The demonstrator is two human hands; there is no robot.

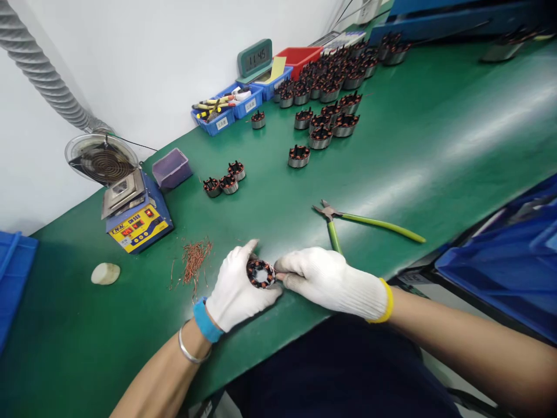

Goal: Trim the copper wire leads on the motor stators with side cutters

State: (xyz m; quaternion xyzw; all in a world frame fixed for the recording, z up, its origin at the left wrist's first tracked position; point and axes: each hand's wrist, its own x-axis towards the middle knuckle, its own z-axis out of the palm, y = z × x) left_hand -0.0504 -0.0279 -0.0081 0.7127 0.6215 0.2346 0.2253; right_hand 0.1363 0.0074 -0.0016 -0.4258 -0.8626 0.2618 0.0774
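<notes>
My left hand [238,290], in a white glove, is wrapped round a motor stator [260,274] with copper windings and black insulation, its round opening facing me. At the stator's right side, the gloved fingertips of my right hand [317,276] are pinched together. What they hold there is too small to make out. Green-handled cutting pliers [334,216] lie with their jaws apart on the table, just beyond my right hand. To the left of my left hand is a pile of short copper wire pieces [195,261].
Three stators [228,183] stand together farther back, and a large group of stators [331,75] fills the back. A solder pot [138,217] stands at left beside a purple box [172,169]. Blue trays [221,123] hold pens. A blue bin [505,249] is at right.
</notes>
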